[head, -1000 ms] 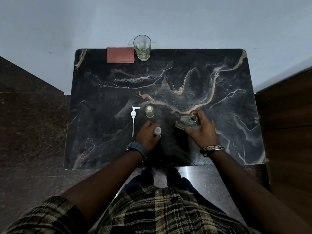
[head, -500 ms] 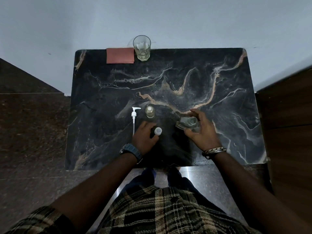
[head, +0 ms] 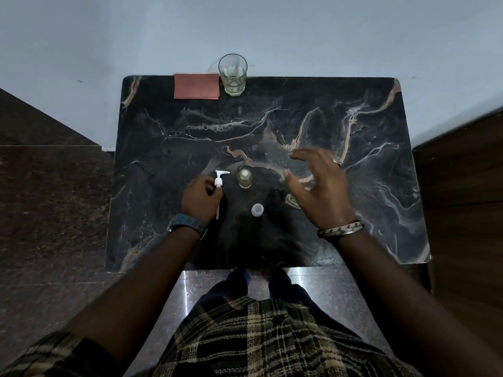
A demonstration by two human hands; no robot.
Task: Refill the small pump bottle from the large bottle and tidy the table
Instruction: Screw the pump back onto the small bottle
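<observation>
The small bottle (head: pixel 244 178) stands upright and uncapped near the middle of the black marble table (head: pixel 272 126). Just left of it lies the white pump head (head: pixel 219 179) with its tube pointing toward me, and my left hand (head: pixel 201 200) is closed around it. A small white cap (head: pixel 257 209) sits on the table between my hands. My right hand (head: pixel 319 186) hovers open with fingers spread, raised above the large clear bottle (head: pixel 291 200), which it mostly hides.
A drinking glass (head: pixel 233 74) holding a little liquid stands at the table's far edge, with a folded reddish cloth (head: pixel 196 86) to its left. A wall rises directly behind the table. Dark floor lies to the left, a wooden surface to the right.
My left hand let go of the white cap and moved left onto the pump head. My right hand released the large bottle and lifted open above it.
</observation>
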